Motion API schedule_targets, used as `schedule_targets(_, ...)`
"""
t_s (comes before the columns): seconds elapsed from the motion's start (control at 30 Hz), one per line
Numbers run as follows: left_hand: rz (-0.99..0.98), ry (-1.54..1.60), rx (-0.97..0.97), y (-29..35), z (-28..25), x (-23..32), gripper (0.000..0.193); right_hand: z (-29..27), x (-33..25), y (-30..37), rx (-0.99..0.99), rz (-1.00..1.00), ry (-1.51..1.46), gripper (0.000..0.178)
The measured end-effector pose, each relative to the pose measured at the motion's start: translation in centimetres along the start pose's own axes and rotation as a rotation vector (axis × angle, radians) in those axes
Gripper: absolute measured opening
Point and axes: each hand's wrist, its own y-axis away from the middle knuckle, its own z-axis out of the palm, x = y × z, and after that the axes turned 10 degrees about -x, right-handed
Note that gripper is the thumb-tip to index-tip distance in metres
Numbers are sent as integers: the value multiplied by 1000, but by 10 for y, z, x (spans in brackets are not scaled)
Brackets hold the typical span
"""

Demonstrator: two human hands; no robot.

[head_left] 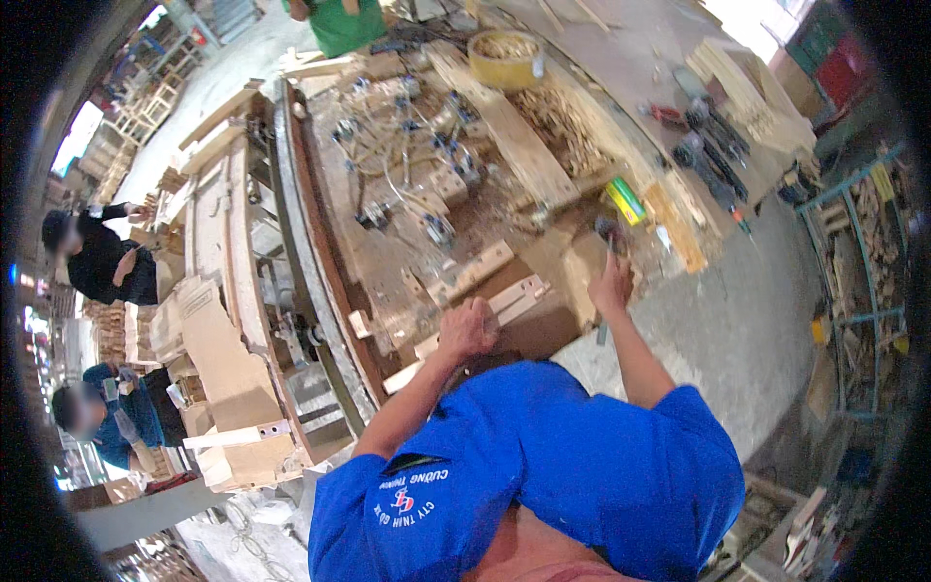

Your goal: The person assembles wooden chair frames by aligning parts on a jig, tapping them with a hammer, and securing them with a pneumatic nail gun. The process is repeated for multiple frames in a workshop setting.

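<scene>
My left hand is closed on a pale wooden piece with small holes near its far end, lying on the workbench. My right hand grips what looks like a hammer, with its dark head raised above the bench's right part. Just beyond my left hand lies another wooden bar with a hole at its end. A yellow-green box sits past the hammer head.
Clamps with hoses spread over the bench. A yellow tub and a heap of small wooden pegs lie at the back, beside a long board. Power tools rest at the right. Two people work at the left.
</scene>
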Motion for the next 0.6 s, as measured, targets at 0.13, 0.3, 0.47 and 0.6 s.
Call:
schedule_targets(0.13,-26,176,50,-1,-78,39,56,10,7,12,-662,-286,-1037,70)
schedule_targets(0.3,19,301,419,-1,-143,71,69,-73,-175,50,-490,-706,-1277,69)
schedule_targets(0.47,421,784,406,-3,-190,54,77,-165,-232,36,-311,-825,-1092,58)
schedule_targets(0.6,569,902,293,16,-254,70,68,-203,-237,27,-337,-964,-1065,65)
